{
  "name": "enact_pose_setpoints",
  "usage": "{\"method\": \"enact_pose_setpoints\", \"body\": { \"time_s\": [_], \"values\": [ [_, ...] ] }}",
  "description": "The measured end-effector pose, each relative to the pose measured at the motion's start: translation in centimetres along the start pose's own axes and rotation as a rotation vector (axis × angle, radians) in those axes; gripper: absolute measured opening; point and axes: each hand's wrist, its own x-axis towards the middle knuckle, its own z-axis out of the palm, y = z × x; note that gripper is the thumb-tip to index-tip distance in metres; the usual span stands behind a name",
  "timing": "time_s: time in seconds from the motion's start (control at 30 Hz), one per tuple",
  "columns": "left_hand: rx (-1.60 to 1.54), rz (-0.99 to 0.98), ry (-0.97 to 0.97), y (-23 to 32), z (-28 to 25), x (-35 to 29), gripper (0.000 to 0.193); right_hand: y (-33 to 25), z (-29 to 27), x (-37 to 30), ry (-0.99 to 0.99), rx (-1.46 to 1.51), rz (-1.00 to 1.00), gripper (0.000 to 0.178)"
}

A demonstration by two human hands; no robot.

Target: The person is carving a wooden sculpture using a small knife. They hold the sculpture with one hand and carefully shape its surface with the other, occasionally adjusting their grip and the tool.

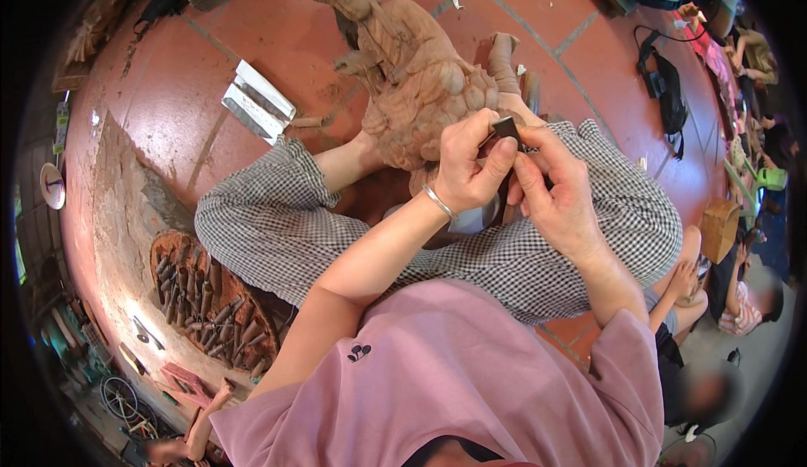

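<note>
My left hand [472, 168], with a silver bangle at its wrist, is closed around a small dark flat-ended piece [506, 129]. Its thumb presses along the piece. My right hand [551, 185] meets it from the other side, fingers bent and pinching at the same piece. Most of it is hidden by my fingers, so I cannot tell its kind. Just beyond both hands, a carved brown statue [420, 72] of a robed figure on a knobbly base leans back between my legs, its head to the far left.
An open white sheet or booklet [256, 104] lies on the red tiles left of the statue. Several carving tools [206, 299] fill a shallow tray by my left knee. A black strap bag [668, 93] lies at the far right. Other people [744, 303] sit along the right side.
</note>
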Motion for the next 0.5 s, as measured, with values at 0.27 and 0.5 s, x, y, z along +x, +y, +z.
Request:
{"method": "enact_pose_setpoints", "body": {
  "time_s": [0.27,0.5],
  "values": [
    [-0.062,0.042,-0.023,-0.9,0.2,0.2,0.036,-0.6,-0.1,-0.1,-0.049,0.044,0.052,0.041],
    [-0.022,0.094,-0.031,-1.3,0.0,0.0,0.028,-1.5,-0.6,-0.1,-0.071,-0.046,0.098,0.038]
  ]
}}
